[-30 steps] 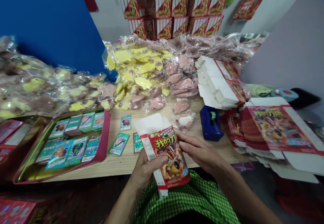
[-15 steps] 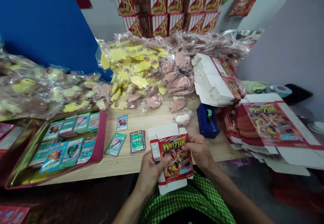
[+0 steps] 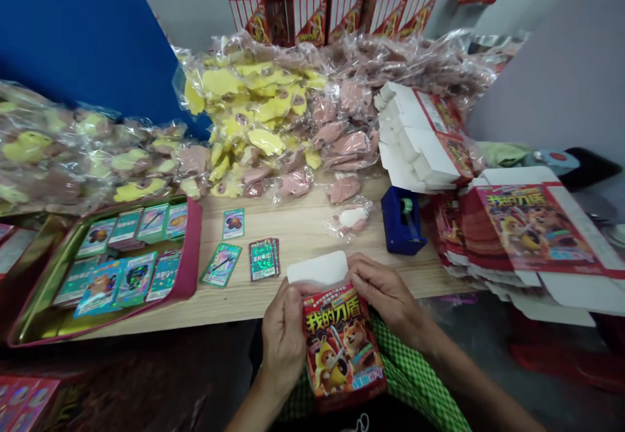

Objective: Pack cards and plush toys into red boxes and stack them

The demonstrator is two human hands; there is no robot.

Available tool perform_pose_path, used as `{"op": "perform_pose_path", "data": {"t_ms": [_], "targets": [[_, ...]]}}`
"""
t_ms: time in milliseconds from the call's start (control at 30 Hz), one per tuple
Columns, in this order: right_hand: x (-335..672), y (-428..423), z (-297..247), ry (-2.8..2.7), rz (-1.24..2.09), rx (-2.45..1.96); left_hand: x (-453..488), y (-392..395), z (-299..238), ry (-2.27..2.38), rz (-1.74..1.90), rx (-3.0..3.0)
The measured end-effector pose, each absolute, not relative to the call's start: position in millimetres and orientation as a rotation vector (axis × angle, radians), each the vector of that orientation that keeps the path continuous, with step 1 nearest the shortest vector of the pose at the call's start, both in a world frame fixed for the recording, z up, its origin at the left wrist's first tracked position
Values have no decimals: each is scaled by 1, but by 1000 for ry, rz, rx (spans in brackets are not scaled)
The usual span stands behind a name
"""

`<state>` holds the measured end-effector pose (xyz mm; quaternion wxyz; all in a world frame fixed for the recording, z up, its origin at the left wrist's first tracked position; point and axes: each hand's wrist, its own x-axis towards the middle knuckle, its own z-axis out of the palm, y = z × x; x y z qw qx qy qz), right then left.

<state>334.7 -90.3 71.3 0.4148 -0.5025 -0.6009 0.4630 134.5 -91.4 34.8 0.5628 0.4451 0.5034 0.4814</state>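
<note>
A small red printed card box is tilted toward me over the table's front edge, its white top flap standing up. My left hand grips its left side, thumb pointing up along the edge. At the upper right corner, the fingers of my right hand close on the box by its opening. Beyond the box lies a small stack of green cards. Two single cards, one with a fork picture and one with a brown picture, lie to its left.
On the left sits a pink-rimmed tin of card stacks. Bagged yellow toys and bagged pink toys are heaped behind. To the right are a blue tape dispenser, flattened boxes and white-sided cartons. Red display boxes stand at the back.
The box has come closer to me and its front now tips up. From flat and loose-flapped, it now looks opened into shape. Both hands have shifted toward its top.
</note>
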Motion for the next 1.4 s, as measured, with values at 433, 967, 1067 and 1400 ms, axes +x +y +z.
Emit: {"op": "perform_pose_path", "data": {"t_ms": [433,967,1067,1400], "targets": [[341,-100,106,-2023,1017,-1219,107,-82,61,1074,999,1230],[319,-112,76,-2015,935,-1358,88,-83,33,948,902,1480],[315,-120,67,-1980,953,-1260,79,-87,22,919,888,1603],[374,-102,88,-1401,615,-1568,100,-59,93,922,1255,2218]]}}
